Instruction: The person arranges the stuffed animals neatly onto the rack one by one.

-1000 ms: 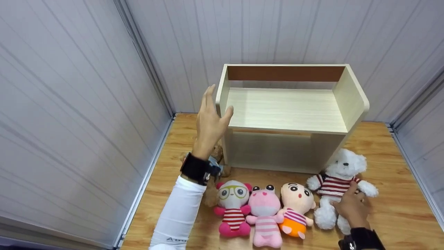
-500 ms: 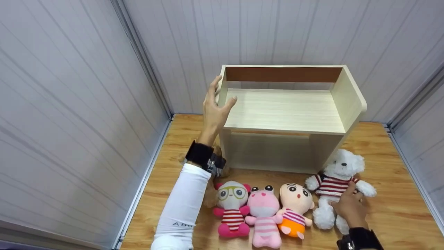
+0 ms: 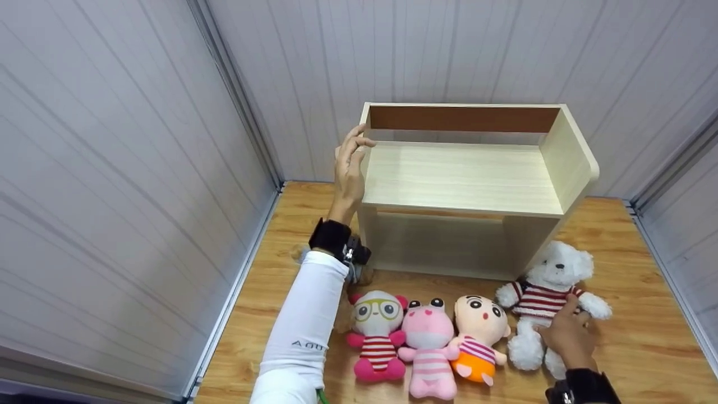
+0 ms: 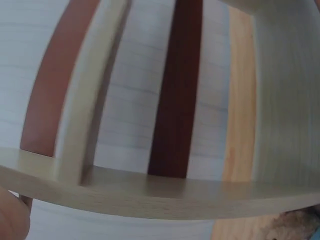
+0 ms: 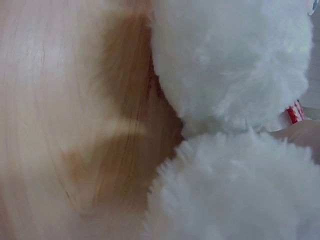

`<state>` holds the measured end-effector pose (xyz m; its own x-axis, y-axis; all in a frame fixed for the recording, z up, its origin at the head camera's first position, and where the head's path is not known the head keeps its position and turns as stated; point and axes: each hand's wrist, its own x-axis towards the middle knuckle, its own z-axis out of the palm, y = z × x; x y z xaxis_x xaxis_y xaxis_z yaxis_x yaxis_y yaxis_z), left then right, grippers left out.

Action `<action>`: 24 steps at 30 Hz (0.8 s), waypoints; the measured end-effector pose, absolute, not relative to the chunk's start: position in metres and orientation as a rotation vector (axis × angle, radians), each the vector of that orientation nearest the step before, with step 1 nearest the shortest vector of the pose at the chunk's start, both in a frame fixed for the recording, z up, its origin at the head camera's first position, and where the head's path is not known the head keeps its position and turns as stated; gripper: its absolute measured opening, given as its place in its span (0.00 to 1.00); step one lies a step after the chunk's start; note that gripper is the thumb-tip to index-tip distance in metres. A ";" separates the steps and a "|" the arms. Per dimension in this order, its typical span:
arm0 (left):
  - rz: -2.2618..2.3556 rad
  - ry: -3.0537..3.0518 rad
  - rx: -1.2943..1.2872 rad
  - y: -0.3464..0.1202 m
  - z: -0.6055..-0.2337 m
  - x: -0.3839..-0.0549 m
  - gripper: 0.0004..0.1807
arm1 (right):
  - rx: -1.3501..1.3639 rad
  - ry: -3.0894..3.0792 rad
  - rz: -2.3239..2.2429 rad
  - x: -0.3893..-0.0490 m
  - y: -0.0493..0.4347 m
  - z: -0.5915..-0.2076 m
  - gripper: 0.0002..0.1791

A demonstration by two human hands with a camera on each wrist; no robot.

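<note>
My left hand (image 3: 350,177) is at the left side panel of a pale wooden shelf unit (image 3: 460,174), with fingers bent at the panel's upper edge. In the left wrist view, a bit of skin (image 4: 11,217) shows outside the panel edge (image 4: 150,205); no finger reaches inside. My right hand (image 3: 569,336) holds a white teddy bear (image 3: 541,303) in a red-striped sweater by its lower body, thumb on one side and fingers on the other. The right wrist view shows its white fur (image 5: 230,65) close up, with little of the hand.
A plush panda with glasses (image 3: 378,336), a pink plush frog (image 3: 429,348) and a plush boy doll (image 3: 479,339) lie side by side on the wooden floor (image 3: 634,348). A brown plush (image 4: 295,225) is mostly hidden behind my left arm. Panel walls (image 3: 449,50) enclose the area.
My left hand has moved forward and right to the shelf unit's left panel, and its spread fingers have bent. My right hand and the white teddy bear have stayed in place.
</note>
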<state>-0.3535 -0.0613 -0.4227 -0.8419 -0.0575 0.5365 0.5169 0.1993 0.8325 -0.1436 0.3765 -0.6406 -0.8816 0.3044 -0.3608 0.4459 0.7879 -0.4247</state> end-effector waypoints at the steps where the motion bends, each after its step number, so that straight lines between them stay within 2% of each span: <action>1: -1.668 -2.024 -0.433 -0.061 -0.425 -0.354 0.18 | 0.583 2.705 -0.745 -0.143 0.376 -0.641 0.65; 5: -1.652 -1.995 -0.437 -0.062 -0.429 -0.352 0.21 | 0.571 2.707 -0.751 -0.143 0.375 -0.642 0.66; 17: -1.696 -1.906 -0.457 -0.064 -0.434 -0.349 0.17 | 0.573 2.683 -0.759 -0.139 0.373 -0.644 0.65; 24: -1.659 -1.905 -0.452 -0.066 -0.433 -0.347 0.19 | 0.575 2.728 -0.780 -0.137 0.373 -0.646 0.63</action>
<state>-0.3468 -0.0658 -0.4327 -0.7820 -0.1110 0.6134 0.5923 0.1745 0.7866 -0.1368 0.3731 -0.6455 -0.8920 0.3031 -0.3354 0.4346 0.7790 -0.4519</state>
